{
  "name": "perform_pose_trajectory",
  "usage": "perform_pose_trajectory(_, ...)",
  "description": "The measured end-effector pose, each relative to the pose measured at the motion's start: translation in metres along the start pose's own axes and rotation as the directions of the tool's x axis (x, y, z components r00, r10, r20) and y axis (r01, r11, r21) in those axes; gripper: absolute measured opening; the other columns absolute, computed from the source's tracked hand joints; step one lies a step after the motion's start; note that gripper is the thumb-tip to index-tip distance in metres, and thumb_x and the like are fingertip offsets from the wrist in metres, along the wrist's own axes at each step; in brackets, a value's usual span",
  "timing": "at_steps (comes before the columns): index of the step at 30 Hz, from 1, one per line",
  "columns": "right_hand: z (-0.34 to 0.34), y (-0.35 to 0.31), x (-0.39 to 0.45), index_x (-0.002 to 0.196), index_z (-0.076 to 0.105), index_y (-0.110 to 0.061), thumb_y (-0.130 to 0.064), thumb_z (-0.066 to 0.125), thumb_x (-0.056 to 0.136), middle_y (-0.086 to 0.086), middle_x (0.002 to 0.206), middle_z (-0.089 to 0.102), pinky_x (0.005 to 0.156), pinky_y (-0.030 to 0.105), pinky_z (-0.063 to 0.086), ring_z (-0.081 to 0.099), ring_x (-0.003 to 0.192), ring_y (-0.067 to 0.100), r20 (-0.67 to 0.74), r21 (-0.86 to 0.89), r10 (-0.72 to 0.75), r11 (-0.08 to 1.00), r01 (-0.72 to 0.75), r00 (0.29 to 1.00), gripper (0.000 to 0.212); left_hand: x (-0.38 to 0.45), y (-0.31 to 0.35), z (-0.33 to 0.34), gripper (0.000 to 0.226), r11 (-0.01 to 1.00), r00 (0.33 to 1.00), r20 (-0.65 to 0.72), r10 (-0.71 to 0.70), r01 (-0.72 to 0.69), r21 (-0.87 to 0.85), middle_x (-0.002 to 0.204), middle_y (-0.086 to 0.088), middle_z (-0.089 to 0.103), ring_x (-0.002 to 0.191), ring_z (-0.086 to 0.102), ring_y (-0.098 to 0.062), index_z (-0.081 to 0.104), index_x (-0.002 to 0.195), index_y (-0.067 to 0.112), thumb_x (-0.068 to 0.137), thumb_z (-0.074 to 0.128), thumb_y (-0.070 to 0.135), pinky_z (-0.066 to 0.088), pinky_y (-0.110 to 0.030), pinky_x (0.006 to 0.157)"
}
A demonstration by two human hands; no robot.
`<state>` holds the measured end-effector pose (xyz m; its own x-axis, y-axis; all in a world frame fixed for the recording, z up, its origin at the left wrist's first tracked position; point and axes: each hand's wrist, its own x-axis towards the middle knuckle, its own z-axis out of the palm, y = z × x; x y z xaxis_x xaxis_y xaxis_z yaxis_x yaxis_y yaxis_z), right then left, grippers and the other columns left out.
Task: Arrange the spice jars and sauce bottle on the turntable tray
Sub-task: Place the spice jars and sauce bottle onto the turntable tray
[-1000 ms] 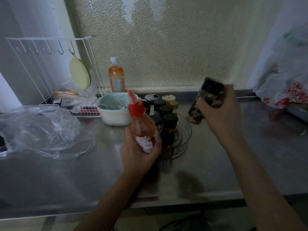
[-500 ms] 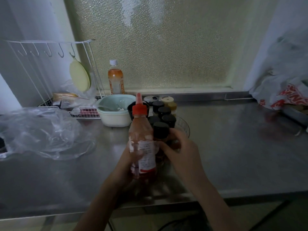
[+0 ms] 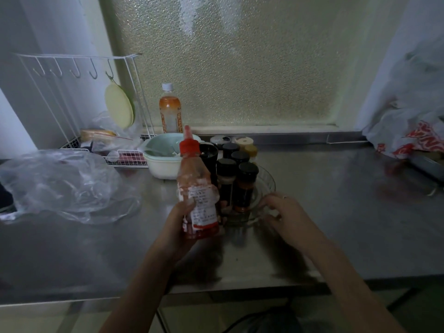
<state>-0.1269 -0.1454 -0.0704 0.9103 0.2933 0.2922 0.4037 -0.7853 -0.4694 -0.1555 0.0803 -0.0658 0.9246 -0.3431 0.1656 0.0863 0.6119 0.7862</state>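
- I see my left hand [image 3: 179, 227] gripping the one sauce bottle [image 3: 198, 188] upright, just left of the turntable tray [image 3: 265, 186].
- My right hand [image 3: 286, 215] rests on the tray's near rim, fingers loosely spread, holding nothing.
- I count about four black-capped spice jars [image 3: 245, 186] on the tray; dim light blurs others behind.

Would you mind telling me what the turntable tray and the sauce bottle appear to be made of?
Turntable tray: clear glass or hard plastic, glossy; the counter shows through its rim. Sauce bottle: likely soft translucent plastic with a red cap and a printed label.
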Motion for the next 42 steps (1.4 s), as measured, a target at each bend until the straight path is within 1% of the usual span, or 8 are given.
perform_pose_trajectory(7,0.035,-0.037,-0.007,0.107,0.066,-0.015,-0.023,0.044,0.09,0.007,0.104,0.065,0.077,0.024,0.041,0.056,0.096,0.017,-0.089,0.021,-0.1,0.995,0.102,0.991,0.029,-0.006,0.001,0.01,0.081,0.994,0.984,-0.159,0.084,-0.072,0.081,0.079,-0.004,0.073,0.071,0.07,-0.018,0.063,0.097,0.012,0.029,0.091,0.046,0.058,-0.031,0.058)
perform_pose_trajectory(10,0.046,-0.047,-0.006,0.116,0.063,-0.017,-0.011,0.045,0.092,0.008,0.111,0.065,0.086,0.028,0.046,0.057,0.105,0.022,-0.067,0.026,-0.119,0.992,0.121,0.991,0.031,-0.005,-0.004,0.01,0.061,0.957,0.944,-0.27,0.189,-0.115,0.265,0.083,-0.003,0.073,0.074,0.071,-0.016,0.057,0.099,0.018,0.046,0.082,0.035,0.056,-0.032,0.059)
perform_pose_trajectory(14,0.029,-0.064,-0.013,0.116,0.062,-0.023,-0.019,0.048,0.096,-0.005,0.113,0.066,0.087,0.011,0.044,0.059,0.103,0.003,-0.19,0.359,0.021,0.932,0.05,0.982,0.025,-0.003,-0.016,0.003,0.048,0.679,0.855,-0.223,0.469,-0.188,0.71,0.101,-0.008,0.066,0.094,0.065,-0.024,0.06,0.1,0.035,0.057,0.077,0.047,0.052,-0.043,0.079)
perform_pose_trajectory(18,0.02,-0.095,-0.017,0.114,0.054,-0.033,-0.054,0.059,0.08,-0.01,0.104,0.064,0.081,0.027,0.054,0.062,0.096,0.006,-0.113,0.568,0.004,0.821,0.062,0.994,0.041,0.001,-0.024,0.001,0.047,0.456,0.816,-0.13,0.563,-0.176,0.873,0.109,-0.011,0.055,0.101,0.056,-0.027,0.054,0.102,0.038,0.061,0.075,0.045,0.051,-0.05,0.084)
perform_pose_trajectory(23,0.014,-0.09,-0.022,0.102,0.051,-0.035,-0.052,0.072,0.064,-0.012,0.092,0.066,0.072,0.031,0.056,0.063,0.081,0.002,-0.261,0.478,0.11,0.878,0.029,0.959,0.047,-0.003,-0.027,0.008,0.052,0.308,0.852,-0.028,0.523,-0.158,0.938,0.117,-0.011,0.047,0.102,0.053,-0.012,0.054,0.104,0.032,0.058,0.073,0.05,0.047,-0.024,0.089)
perform_pose_trajectory(29,-0.04,-0.042,0.001,0.103,0.046,-0.025,-0.036,0.075,0.073,-0.022,0.083,0.055,0.065,0.015,0.049,0.058,0.071,-0.006,-0.58,0.475,0.36,0.878,-0.056,0.731,0.043,0.004,-0.032,0.004,0.035,0.167,0.78,-0.025,0.625,-0.102,0.981,0.111,-0.017,0.05,0.09,0.048,0.011,0.049,0.087,0.033,0.069,0.079,0.028,0.036,0.0,0.078)
perform_pose_trajectory(35,-0.03,-0.003,0.038,0.115,0.051,-0.018,-0.034,0.075,0.075,-0.007,0.099,0.059,0.074,0.027,0.048,0.06,0.086,0.015,-0.428,0.422,0.325,0.897,-0.131,0.843,0.049,0.003,-0.037,0.009,0.037,-0.001,0.869,0.058,0.491,-0.066,0.998,0.127,-0.01,0.035,0.091,0.056,-0.021,0.052,0.094,0.032,0.073,0.075,0.012,0.045,-0.022,0.078)
perform_pose_trajectory(42,-0.017,0.003,0.05,0.115,0.05,-0.023,-0.025,0.069,0.082,-0.013,0.103,0.06,0.076,0.013,0.048,0.057,0.093,-0.003,-0.138,0.584,0.274,0.799,-0.145,0.952,0.038,0.003,-0.034,0.008,0.033,0.078,0.866,-0.022,0.499,-0.02,0.997,0.118,0.004,0.03,0.093,0.057,-0.02,0.058,0.098,0.025,0.073,0.075,0.012,0.043,-0.017,0.081)
